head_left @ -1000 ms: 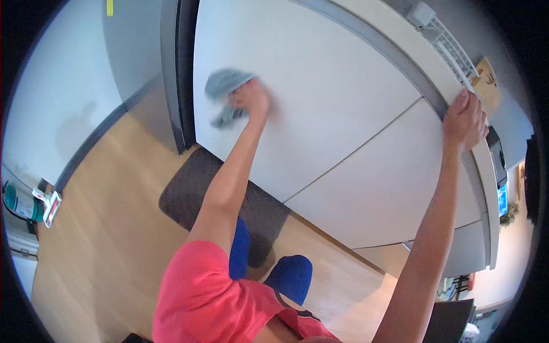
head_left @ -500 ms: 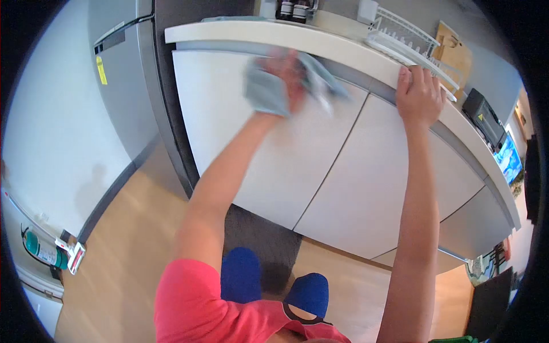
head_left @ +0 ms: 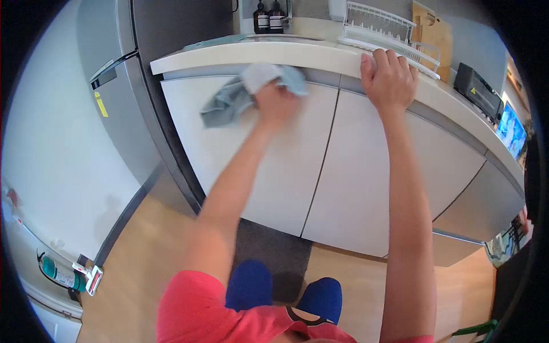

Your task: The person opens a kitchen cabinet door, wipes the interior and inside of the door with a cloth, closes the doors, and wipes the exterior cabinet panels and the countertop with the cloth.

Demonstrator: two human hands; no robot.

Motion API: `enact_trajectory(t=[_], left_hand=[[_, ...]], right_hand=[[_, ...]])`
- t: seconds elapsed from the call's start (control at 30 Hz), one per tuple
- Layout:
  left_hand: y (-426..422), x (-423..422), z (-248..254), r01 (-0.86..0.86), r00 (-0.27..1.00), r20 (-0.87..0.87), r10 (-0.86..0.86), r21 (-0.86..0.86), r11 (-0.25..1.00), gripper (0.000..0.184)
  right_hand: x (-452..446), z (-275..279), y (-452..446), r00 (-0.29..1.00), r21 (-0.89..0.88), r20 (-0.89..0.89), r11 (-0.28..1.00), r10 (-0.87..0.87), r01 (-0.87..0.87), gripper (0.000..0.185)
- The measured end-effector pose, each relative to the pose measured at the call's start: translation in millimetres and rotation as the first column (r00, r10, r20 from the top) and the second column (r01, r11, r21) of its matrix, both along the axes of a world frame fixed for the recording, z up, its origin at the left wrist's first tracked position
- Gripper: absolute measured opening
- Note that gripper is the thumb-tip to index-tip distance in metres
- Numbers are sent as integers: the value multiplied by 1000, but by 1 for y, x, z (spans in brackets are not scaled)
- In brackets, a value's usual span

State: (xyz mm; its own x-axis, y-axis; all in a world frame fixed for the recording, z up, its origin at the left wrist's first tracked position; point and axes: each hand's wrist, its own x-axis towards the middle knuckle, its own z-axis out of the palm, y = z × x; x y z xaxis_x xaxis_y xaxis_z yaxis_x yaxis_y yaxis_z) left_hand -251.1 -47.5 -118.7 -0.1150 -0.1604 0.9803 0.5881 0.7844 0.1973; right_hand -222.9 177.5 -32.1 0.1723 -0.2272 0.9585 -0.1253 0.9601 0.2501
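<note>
My left hand (head_left: 277,104), slightly blurred, is closed on a grey-green cloth (head_left: 226,103) with a paler part near the fingers. The cloth lies against the upper part of a white cabinet door (head_left: 251,171), just below the counter. With its fingers bent over the edge of the white countertop (head_left: 251,54), my right hand (head_left: 390,80) rests beside the dish rack. Its palm side and thumb tip are mostly hidden, and nothing held shows in it.
A fridge (head_left: 123,108) stands at the left. On the counter are dark bottles (head_left: 269,20), a white dish rack (head_left: 389,40), wooden boards (head_left: 432,31) and a black appliance (head_left: 479,91). A dark mat (head_left: 271,257) lies on the floor under blue slippers (head_left: 320,297).
The view has tilted up, showing more of the counter. My left hand has moved the cloth from low on the door to its upper part. My right hand stays on the counter edge.
</note>
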Motion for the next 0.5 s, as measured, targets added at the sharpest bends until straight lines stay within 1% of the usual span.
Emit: enact_trajectory(t=[0.03,0.1,0.2,0.3,0.33,0.37,0.4,0.43,0.47,0.5], left_hand=[[24,-1,-6,-48,988,149,48,-5,999,25],[67,2,-6,-136,981,-159,113,-143,980,34],[71,-11,-4,-161,968,-236,86,-319,934,42],[34,7,4,-225,966,5,257,-470,854,46],[11,-1,5,-176,983,-130,132,-435,883,50],[-13,-7,3,-178,983,-122,140,-398,900,51],[-37,-13,-8,-127,982,99,162,-291,948,45],[-62,-19,-19,-125,934,312,174,-173,977,41],[-106,-41,-36,-406,605,333,723,-653,640,42],[-136,-57,-44,-260,739,561,374,-274,926,42]], right_hand=[[0,0,1,1000,-2,-3,1000,5,-5,27],[0,1,0,1000,2,-3,1000,-3,3,28],[6,0,1,999,29,23,999,-26,25,28],[4,0,4,1000,69,6,997,20,-20,26],[3,0,6,999,79,32,997,17,-20,25],[2,0,6,999,90,22,995,32,-33,26],[0,0,7,999,99,13,994,45,-46,26],[-1,-1,10,998,107,9,993,55,-56,26],[-2,-1,11,999,104,33,994,36,-39,26],[-2,-1,10,998,80,42,995,52,-55,26]])
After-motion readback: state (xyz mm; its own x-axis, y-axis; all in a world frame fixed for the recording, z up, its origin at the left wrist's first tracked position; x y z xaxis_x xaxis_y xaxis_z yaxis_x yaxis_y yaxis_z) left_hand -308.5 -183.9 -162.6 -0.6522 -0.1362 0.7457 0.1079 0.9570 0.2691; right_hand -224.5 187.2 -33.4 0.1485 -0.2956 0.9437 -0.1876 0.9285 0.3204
